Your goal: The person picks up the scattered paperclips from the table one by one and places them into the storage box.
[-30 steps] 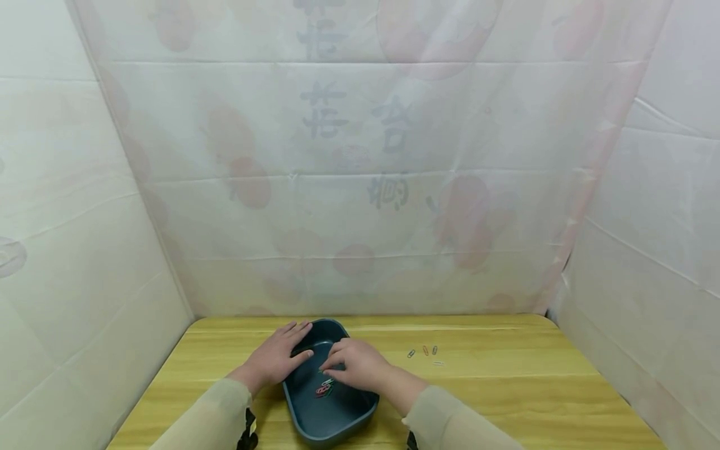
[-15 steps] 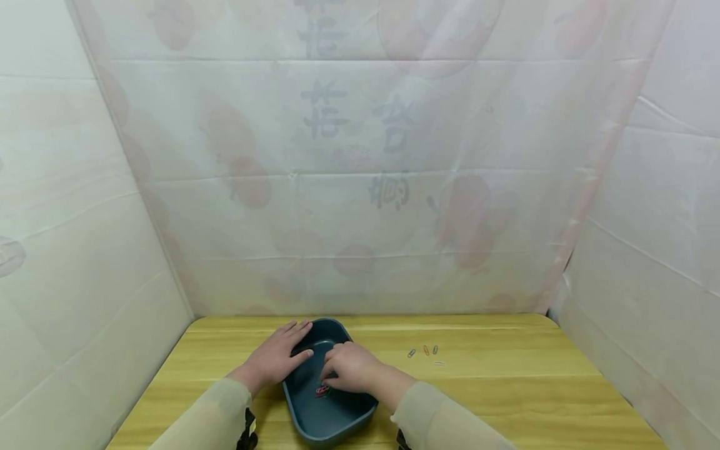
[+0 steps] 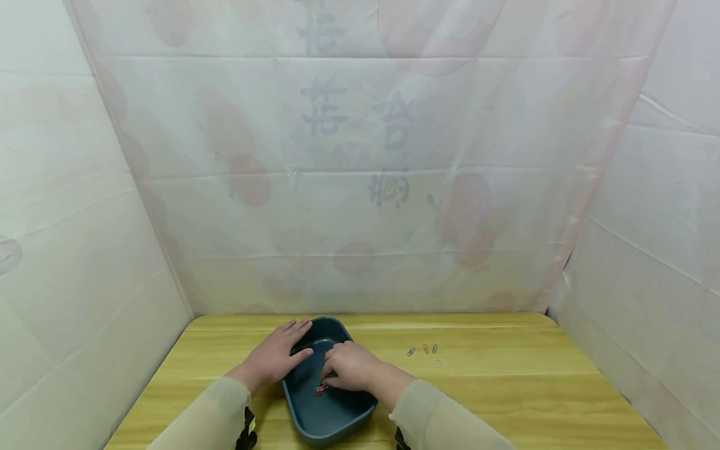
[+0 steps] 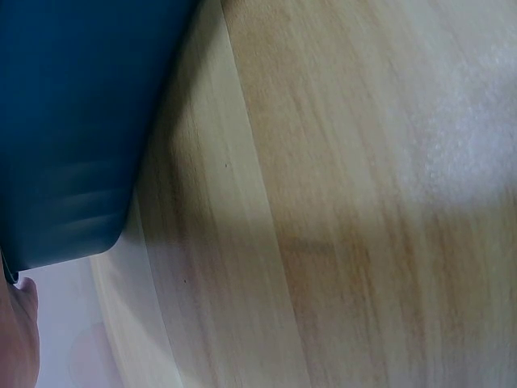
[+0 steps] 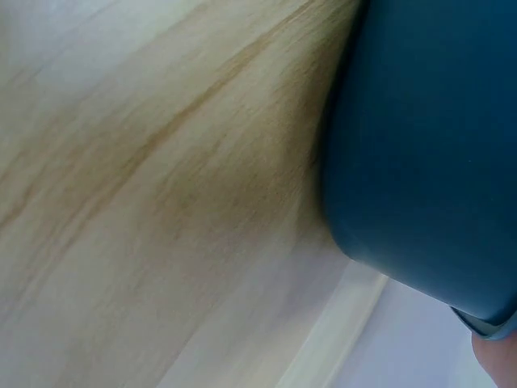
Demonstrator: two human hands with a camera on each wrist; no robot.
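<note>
Paper clips (image 3: 322, 389), a small red and green cluster, lie on the floor of a dark blue tray (image 3: 337, 419) directly under the fingertips of the right hand (image 3: 347, 367). That hand reaches over the tray's right wall with its fingers bent down into the tray; whether they pinch a clip or merely touch the cluster is too small to tell. The left hand (image 3: 275, 356) lies flat on the tray's far left rim, fingers straight and relaxed, gripping nothing, with the thumb pointing toward the right hand. The two hands sit close together, the tray between and beneath them. More loose clips (image 3: 423, 351) lie on the wooden counter (image 3: 506, 387) to the right of the right hand, well apart from the tray. In the left wrist view the tray's outer wall (image 4: 73, 121) stands on the counter (image 4: 347, 202) with a fingertip at the lower edge; the right wrist view shows the tray's opposite wall (image 5: 428, 153) against the counter's wood grain (image 5: 145, 202).
</note>
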